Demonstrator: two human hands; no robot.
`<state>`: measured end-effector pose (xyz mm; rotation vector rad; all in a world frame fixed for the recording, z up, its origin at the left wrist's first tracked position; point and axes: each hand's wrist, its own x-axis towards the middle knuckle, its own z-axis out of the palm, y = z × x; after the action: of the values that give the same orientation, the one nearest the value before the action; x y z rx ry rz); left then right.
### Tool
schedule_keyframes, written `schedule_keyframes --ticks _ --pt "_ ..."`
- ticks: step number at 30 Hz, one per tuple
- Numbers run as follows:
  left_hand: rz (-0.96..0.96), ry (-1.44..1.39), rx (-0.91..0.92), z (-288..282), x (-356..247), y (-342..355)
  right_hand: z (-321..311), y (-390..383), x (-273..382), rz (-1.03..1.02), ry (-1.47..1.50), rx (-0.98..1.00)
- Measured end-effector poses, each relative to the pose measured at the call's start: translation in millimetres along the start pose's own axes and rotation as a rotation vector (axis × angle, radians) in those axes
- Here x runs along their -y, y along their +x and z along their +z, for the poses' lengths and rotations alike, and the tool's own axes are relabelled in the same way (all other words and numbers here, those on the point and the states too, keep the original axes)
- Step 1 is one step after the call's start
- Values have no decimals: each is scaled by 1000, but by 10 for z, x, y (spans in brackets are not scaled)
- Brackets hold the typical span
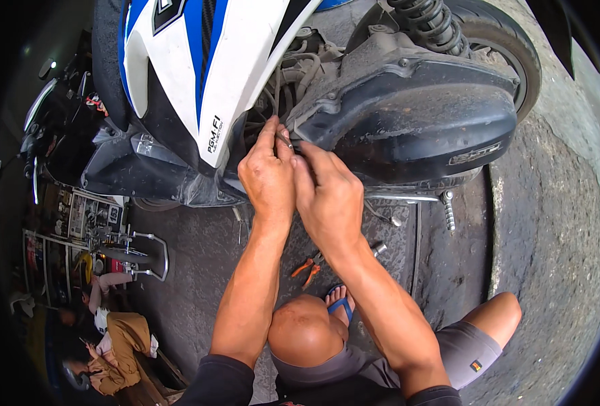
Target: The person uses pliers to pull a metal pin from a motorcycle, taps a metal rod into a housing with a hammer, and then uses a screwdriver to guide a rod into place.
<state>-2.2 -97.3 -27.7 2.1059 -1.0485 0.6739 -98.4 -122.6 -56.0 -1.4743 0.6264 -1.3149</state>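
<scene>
My left hand [266, 172] and my right hand [330, 193] are close together at the gap between the scooter's white, blue and black side panel [198, 61] and its black transmission cover [422, 128]. My left fingers are closed around a small metal piece [285, 141] at the edge of the engine bay, beside some hoses [300, 81]. My right fingers are curled against the same spot, their tips partly hidden, so what they grip is unclear.
Orange-handled pliers [307, 269], a socket tool [379, 249] and another metal tool [391, 220] lie on the dark floor below. A rear shock [429, 27] and wheel [520, 74] are at upper right. Other people [127, 338] sit at lower left near a metal rack [49, 260].
</scene>
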Motion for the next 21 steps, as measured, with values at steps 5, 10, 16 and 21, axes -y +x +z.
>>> schedule_keyframes --ticks 5,10,16,21 --pt "-23 -31 27 -22 53 -21 46 120 54 -79 -130 20" --pt "48 -9 -2 -21 136 -23 72 126 58 -144 -127 26" --pt "0 -38 23 -31 93 -29 95 129 11 -152 -123 2" --pt "-1 -6 23 -36 93 -13 102 128 22 -151 -124 0"
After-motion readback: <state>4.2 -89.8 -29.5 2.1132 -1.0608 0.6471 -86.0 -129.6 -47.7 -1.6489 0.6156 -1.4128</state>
